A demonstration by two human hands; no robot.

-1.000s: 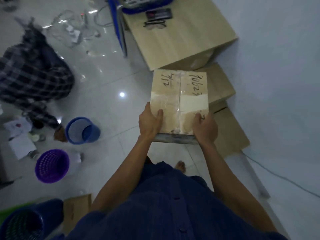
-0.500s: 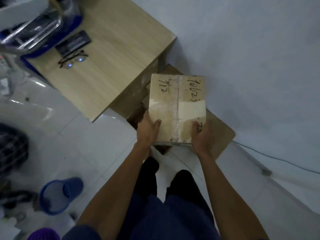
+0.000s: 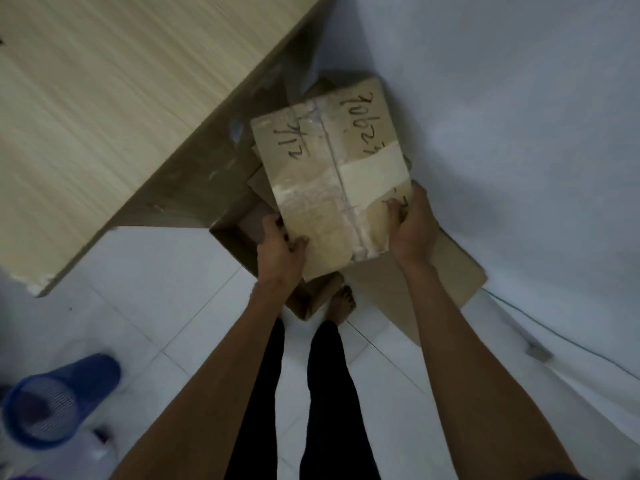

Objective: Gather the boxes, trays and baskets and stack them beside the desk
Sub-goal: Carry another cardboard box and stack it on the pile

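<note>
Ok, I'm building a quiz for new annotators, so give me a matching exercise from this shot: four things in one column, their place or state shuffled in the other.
1. taped box
2. blue basket
3. desk
4. left hand

a. on the floor tiles, bottom left
b. held above the cardboard pile
c. grips the box's near left corner
d. pale wood top, upper left

Pairs: 1-b, 2-a, 3-d, 4-c.

Both hands (image 3: pixel 282 249) (image 3: pixel 412 230) grip a taped box (image 3: pixel 329 181) beside the desk (image 3: pixel 104 116).
</note>
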